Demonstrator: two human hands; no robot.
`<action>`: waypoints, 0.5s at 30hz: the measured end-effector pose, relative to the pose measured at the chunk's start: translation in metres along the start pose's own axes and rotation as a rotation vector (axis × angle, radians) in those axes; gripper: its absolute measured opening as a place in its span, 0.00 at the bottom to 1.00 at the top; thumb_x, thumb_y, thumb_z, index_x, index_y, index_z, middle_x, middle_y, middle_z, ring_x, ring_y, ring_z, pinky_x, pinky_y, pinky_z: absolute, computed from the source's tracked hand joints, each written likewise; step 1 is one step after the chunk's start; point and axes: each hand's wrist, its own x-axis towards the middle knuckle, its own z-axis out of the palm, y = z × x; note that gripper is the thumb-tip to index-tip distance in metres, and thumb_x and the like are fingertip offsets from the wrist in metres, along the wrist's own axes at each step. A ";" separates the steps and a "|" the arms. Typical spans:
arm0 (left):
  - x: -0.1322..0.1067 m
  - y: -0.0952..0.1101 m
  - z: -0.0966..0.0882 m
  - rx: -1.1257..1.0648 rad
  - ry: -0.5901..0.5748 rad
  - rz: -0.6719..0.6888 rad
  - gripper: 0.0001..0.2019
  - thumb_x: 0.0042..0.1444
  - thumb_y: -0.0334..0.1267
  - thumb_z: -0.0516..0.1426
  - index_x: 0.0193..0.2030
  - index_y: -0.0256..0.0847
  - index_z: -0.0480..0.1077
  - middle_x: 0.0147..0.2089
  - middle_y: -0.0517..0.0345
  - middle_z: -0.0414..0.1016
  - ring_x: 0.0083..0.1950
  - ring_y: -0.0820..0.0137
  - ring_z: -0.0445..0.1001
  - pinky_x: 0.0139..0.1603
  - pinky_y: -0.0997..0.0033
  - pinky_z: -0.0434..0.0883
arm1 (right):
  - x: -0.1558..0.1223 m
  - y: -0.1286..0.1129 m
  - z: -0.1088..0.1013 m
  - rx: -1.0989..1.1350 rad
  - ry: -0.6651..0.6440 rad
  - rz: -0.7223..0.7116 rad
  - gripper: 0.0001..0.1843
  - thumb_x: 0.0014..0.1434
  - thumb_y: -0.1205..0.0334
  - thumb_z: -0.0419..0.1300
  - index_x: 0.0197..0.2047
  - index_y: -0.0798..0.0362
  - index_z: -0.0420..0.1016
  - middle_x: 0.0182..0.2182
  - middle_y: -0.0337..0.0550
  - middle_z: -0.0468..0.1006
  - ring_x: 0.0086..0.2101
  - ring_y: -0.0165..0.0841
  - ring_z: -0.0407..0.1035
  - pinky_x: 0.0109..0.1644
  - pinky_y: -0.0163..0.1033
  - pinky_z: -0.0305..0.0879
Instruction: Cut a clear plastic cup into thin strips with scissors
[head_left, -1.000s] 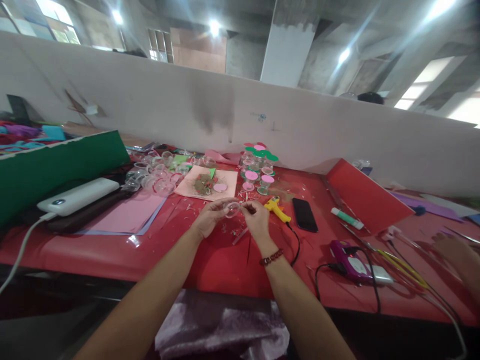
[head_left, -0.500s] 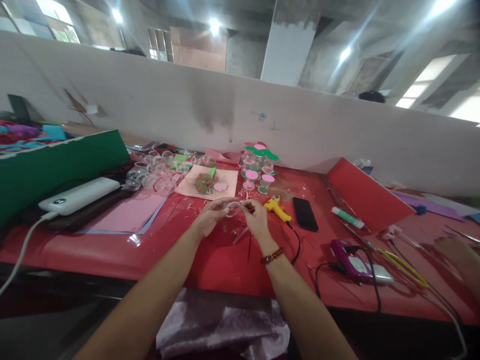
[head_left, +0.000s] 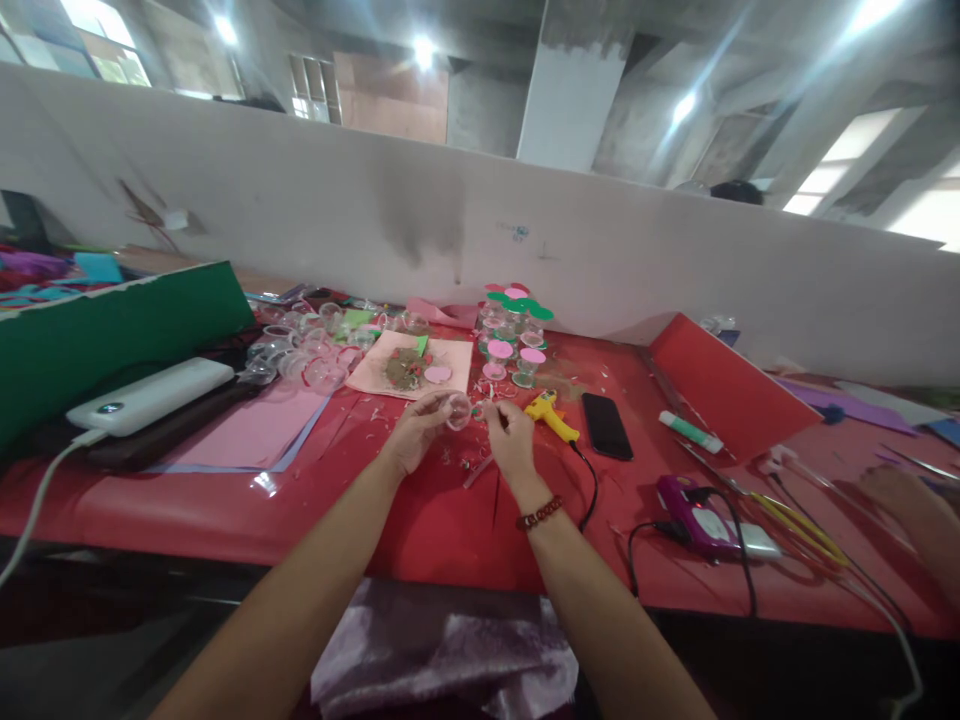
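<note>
My left hand [head_left: 415, 434] grips a small clear plastic cup [head_left: 458, 412] by its side, the round rim showing. Just right of the cup, my right hand [head_left: 512, 440] is closed in a pinch; what its fingertips hold, if anything, is too small to make out. A yellow glue gun [head_left: 553, 416] lies beside my right hand, its black cord running toward me. Beyond the hands stand several clear cups topped with pink discs [head_left: 499, 349] and green discs [head_left: 531, 308]. A pale pink sheet [head_left: 457, 358] with a brown patch and scraps lies behind my left hand.
Many clear cups [head_left: 300, 360] are heaped at the left, behind pink paper [head_left: 247, 430] and a white power bank [head_left: 150, 395]. Rightward lie a black phone [head_left: 607, 426], a glue stick [head_left: 691, 433], a purple power strip [head_left: 697, 520] and yellow-handled scissors [head_left: 802, 530]. Another person's hand [head_left: 900, 500] rests far right.
The cup has turned so its round opening shows more, and my right hand has drawn slightly away from it. The whole view has shifted a little.
</note>
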 end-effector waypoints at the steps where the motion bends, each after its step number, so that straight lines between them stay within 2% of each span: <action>1: 0.001 0.000 -0.001 -0.009 0.017 0.008 0.16 0.44 0.31 0.66 0.42 0.38 0.76 0.42 0.52 0.80 0.41 0.67 0.77 0.43 0.69 0.73 | 0.001 -0.005 -0.001 0.001 0.020 -0.010 0.14 0.60 0.55 0.52 0.26 0.52 0.69 0.24 0.37 0.71 0.27 0.29 0.64 0.34 0.34 0.61; 3: 0.003 0.002 -0.001 -0.025 0.046 0.016 0.15 0.45 0.32 0.65 0.42 0.37 0.76 0.41 0.52 0.80 0.41 0.68 0.77 0.44 0.70 0.73 | 0.003 -0.021 -0.007 0.054 0.048 -0.008 0.08 0.57 0.59 0.54 0.35 0.52 0.72 0.31 0.40 0.75 0.32 0.30 0.68 0.38 0.35 0.64; 4: 0.003 0.004 -0.001 -0.036 0.053 0.023 0.14 0.46 0.33 0.65 0.42 0.36 0.76 0.41 0.51 0.80 0.41 0.68 0.77 0.44 0.70 0.73 | 0.003 -0.032 -0.012 0.072 0.041 -0.001 0.07 0.57 0.59 0.55 0.36 0.52 0.72 0.30 0.39 0.76 0.31 0.30 0.69 0.37 0.34 0.64; 6: 0.002 0.010 0.001 -0.037 0.055 -0.008 0.13 0.47 0.34 0.64 0.41 0.36 0.76 0.41 0.50 0.79 0.42 0.67 0.77 0.44 0.69 0.74 | 0.000 -0.057 -0.028 0.066 0.036 -0.023 0.07 0.57 0.58 0.57 0.30 0.52 0.70 0.24 0.36 0.74 0.27 0.28 0.67 0.33 0.33 0.63; 8: 0.001 0.015 0.002 -0.055 0.090 -0.017 0.12 0.48 0.35 0.63 0.40 0.36 0.76 0.42 0.51 0.79 0.41 0.67 0.77 0.42 0.69 0.75 | -0.005 -0.080 -0.052 -0.010 0.074 -0.073 0.12 0.58 0.56 0.58 0.27 0.52 0.69 0.21 0.34 0.71 0.23 0.26 0.65 0.30 0.31 0.61; 11: 0.001 0.021 0.002 -0.101 0.154 -0.003 0.10 0.49 0.34 0.61 0.40 0.37 0.75 0.42 0.51 0.79 0.42 0.67 0.76 0.40 0.69 0.76 | -0.013 -0.096 -0.108 -0.166 0.126 -0.137 0.12 0.61 0.56 0.55 0.29 0.52 0.71 0.23 0.35 0.73 0.24 0.26 0.66 0.31 0.31 0.62; 13: 0.002 0.023 0.002 -0.127 0.190 0.008 0.08 0.51 0.33 0.59 0.38 0.37 0.75 0.42 0.52 0.79 0.43 0.67 0.76 0.41 0.68 0.76 | -0.016 -0.087 -0.159 -0.320 0.233 -0.130 0.10 0.61 0.56 0.54 0.33 0.51 0.72 0.26 0.37 0.75 0.26 0.27 0.69 0.32 0.31 0.64; 15: 0.002 0.024 0.002 -0.133 0.210 -0.008 0.07 0.52 0.34 0.58 0.38 0.37 0.75 0.41 0.52 0.79 0.42 0.68 0.76 0.40 0.69 0.76 | -0.017 -0.065 -0.218 -0.564 0.316 -0.050 0.10 0.60 0.57 0.54 0.37 0.51 0.74 0.28 0.40 0.77 0.29 0.30 0.71 0.36 0.34 0.65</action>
